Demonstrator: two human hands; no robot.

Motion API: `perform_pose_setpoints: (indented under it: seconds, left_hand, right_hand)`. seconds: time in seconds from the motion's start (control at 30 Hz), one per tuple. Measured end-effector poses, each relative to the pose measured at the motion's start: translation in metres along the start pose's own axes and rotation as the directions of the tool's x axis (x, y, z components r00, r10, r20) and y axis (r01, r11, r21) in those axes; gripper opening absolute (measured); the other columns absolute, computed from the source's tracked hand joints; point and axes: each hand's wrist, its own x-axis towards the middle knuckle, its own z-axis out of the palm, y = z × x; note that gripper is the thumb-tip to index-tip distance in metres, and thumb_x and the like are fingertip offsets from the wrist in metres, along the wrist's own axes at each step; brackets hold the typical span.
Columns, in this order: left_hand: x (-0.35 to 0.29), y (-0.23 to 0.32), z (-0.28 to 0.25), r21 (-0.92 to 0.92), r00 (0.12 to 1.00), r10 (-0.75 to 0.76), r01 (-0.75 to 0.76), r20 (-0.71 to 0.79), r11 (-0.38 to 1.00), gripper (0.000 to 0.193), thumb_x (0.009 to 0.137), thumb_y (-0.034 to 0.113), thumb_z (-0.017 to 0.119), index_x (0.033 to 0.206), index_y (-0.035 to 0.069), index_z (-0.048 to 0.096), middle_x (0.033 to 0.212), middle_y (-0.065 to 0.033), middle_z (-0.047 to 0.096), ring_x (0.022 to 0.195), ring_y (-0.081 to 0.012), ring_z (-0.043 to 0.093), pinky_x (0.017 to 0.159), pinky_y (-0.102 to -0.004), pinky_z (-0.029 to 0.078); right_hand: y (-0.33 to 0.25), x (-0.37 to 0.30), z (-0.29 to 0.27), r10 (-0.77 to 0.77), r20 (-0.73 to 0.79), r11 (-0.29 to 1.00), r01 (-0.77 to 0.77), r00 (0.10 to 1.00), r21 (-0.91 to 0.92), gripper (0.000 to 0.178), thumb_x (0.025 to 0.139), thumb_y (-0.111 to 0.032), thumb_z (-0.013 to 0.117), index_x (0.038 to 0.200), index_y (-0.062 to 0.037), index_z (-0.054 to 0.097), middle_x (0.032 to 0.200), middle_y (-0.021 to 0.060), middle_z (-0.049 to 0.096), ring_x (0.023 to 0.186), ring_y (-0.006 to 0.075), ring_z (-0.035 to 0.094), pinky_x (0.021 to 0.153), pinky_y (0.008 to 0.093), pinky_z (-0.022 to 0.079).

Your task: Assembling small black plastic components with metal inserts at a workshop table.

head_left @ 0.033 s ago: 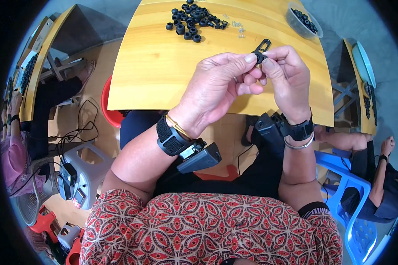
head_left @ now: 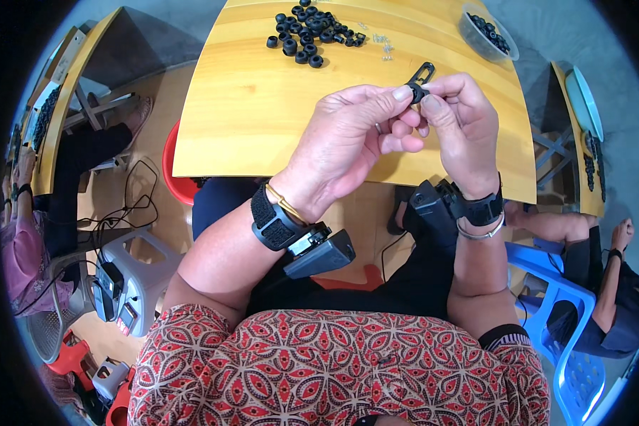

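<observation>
Above the table (head_left: 234,142), both my hands meet at a small black plastic piece with a long slotted loop (head_left: 424,73) at its upper end. My left hand (head_left: 358,124) grips its lower part between thumb and fingers. From the other side my right hand (head_left: 465,121) pinches the same part with thumb and forefinger. Fingers cover much of that lower end, so how it is made cannot be seen. Further back lies a loose pile of round black plastic parts (head_left: 305,32). Several tiny clear or silvery pieces (head_left: 383,42), too small to name, are scattered beside them.
At the far right table corner stands a clear bowl (head_left: 468,35) of black parts. A red stool (head_left: 174,167) touches the table's left side. Blue chair (head_left: 571,298), grey stool (head_left: 145,273) and cables (head_left: 121,213) are around me. People sit at side tables left and right.
</observation>
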Motion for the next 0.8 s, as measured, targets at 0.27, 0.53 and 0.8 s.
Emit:
perform_pose_setpoints:
  seconds: [0.27,0.53,0.8]
  left_hand:
    - [-0.001,0.001,-0.004,-0.173,0.987,-0.156,0.159,0.03,0.972,0.017,0.084,0.014,0.048,0.088,-0.001,0.053,0.074,-0.0068,0.056,0.061,-0.0116,0.054,0.062,-0.0233,0.051]
    - [-0.005,-0.001,-0.005,-0.263,0.99,-0.143,0.135,-0.014,0.955,0.018,0.084,0.017,0.05,0.091,0.001,0.052,0.079,-0.0061,0.056,0.068,-0.0109,0.054,0.066,-0.0242,0.05]
    - [-0.011,0.0,-0.005,-0.217,0.992,-0.112,0.124,0.064,0.968,0.018,0.085,0.017,0.048,0.092,0.002,0.053,0.079,-0.0054,0.057,0.071,-0.0106,0.055,0.068,-0.028,0.051]
  right_hand:
    - [0.008,0.001,-0.004,-0.174,0.039,0.981,0.177,0.984,-0.075,0.007,0.08,-0.003,0.051,0.085,0.0009,0.048,0.069,0.0034,0.054,0.059,0.0075,0.051,0.053,0.0188,0.041]
    - [0.007,0.005,-0.016,-0.014,0.041,0.965,0.003,0.999,0.263,0.014,0.082,-0.003,0.049,0.095,0.0028,0.05,0.073,0.005,0.055,0.064,0.0105,0.054,0.059,0.0202,0.044]
    - [-0.009,-0.001,-0.002,-0.094,0.14,0.995,0.099,0.986,-0.024,0.023,0.078,0.002,0.052,0.101,-0.0007,0.051,0.072,-0.0005,0.05,0.064,0.0058,0.047,0.058,0.0166,0.04]
